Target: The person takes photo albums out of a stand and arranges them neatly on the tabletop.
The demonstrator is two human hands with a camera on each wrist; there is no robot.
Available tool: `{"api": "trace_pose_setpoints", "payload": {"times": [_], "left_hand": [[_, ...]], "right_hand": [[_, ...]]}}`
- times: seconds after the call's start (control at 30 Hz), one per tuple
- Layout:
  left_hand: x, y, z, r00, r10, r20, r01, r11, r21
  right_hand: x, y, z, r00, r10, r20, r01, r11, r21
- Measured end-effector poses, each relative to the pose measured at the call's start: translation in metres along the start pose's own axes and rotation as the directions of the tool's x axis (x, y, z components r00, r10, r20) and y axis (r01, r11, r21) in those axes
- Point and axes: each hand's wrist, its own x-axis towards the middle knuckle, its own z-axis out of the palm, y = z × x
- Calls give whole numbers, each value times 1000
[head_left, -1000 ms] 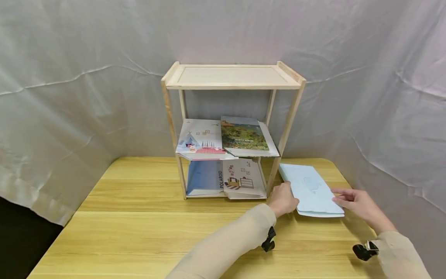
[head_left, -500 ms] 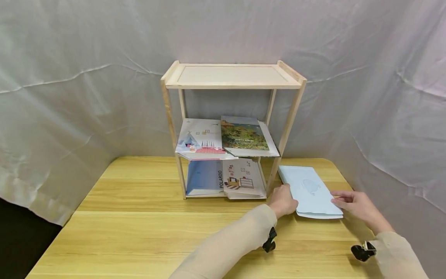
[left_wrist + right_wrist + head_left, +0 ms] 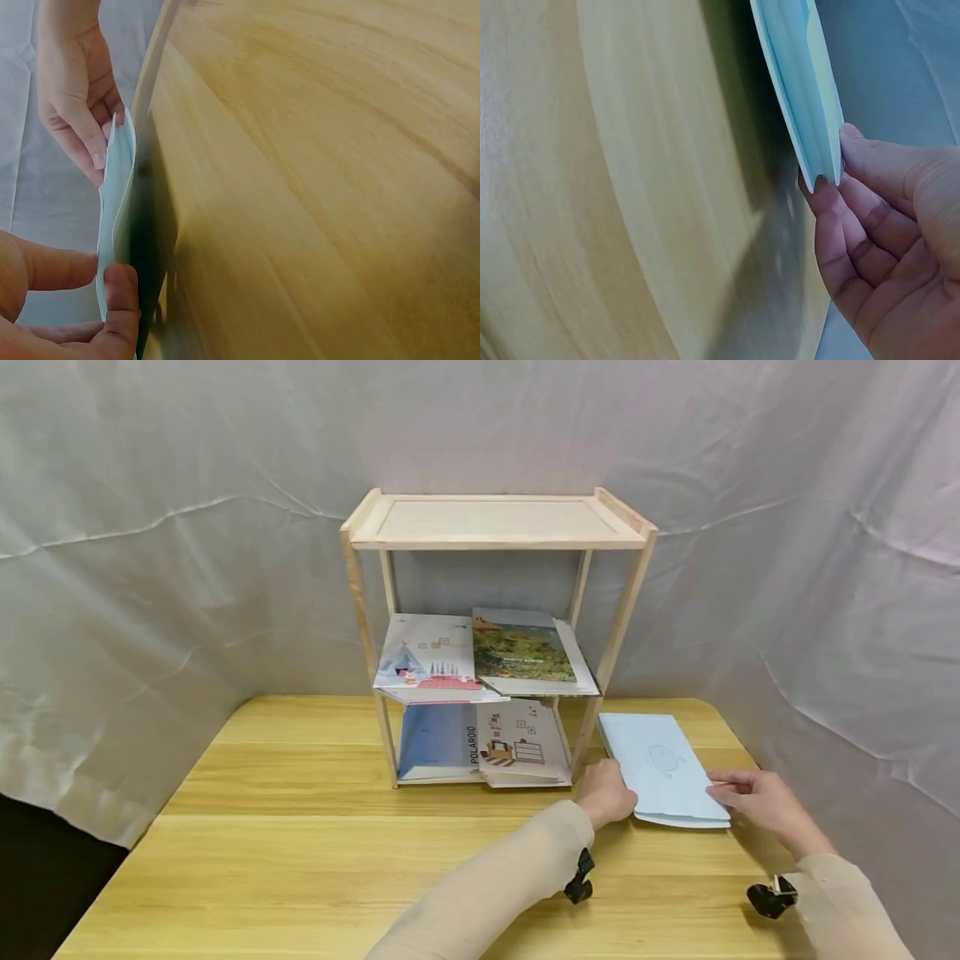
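Observation:
A light blue booklet (image 3: 667, 781) with a pale oval drawing on its cover lies between my two hands, just right of the shelf. My left hand (image 3: 606, 792) pinches its left edge, the thumb on the side nearer me. On the opposite edge, my right hand (image 3: 768, 802) grips it between thumb and fingers. The right wrist view shows the end of the booklet (image 3: 802, 97) with slightly parted layers and right fingers (image 3: 836, 217) beneath. Its shadow falls on the wood below in both wrist views.
A small wooden shelf (image 3: 498, 518) stands at the back. Its middle tier carries white picture albums (image 3: 427, 652) and a garden-covered photo album (image 3: 521, 652); a blue Polaroid album (image 3: 437, 739) and a white album (image 3: 525, 743) lie below. Grey cloth (image 3: 187, 610) surrounds the wooden table (image 3: 300, 860).
The booklet and both hands have shifted slightly left. My grip on both edges stays the same, and the albums on the shelf have not moved.

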Motion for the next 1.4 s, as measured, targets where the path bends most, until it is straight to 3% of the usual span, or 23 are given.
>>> {"api": "trace_pose_setpoints", "payload": {"times": [0.43, 0.97, 1.17, 1.4], "left_hand": [[9, -5, 12, 1000, 8, -10, -8, 999, 41], [-5, 0, -1, 999, -15, 38, 16, 1000, -17], [-15, 2, -12, 999, 15, 50, -14, 999, -33], [-51, 20, -48, 995, 28, 97, -25, 999, -32]], "right_hand": [[8, 2, 4, 999, 28, -21, -30, 996, -85], [9, -7, 6, 996, 58, -69, -65, 992, -109], [9, -7, 6, 995, 65, -71, -73, 991, -111], [9, -5, 7, 996, 40, -80, -50, 991, -127]]}}
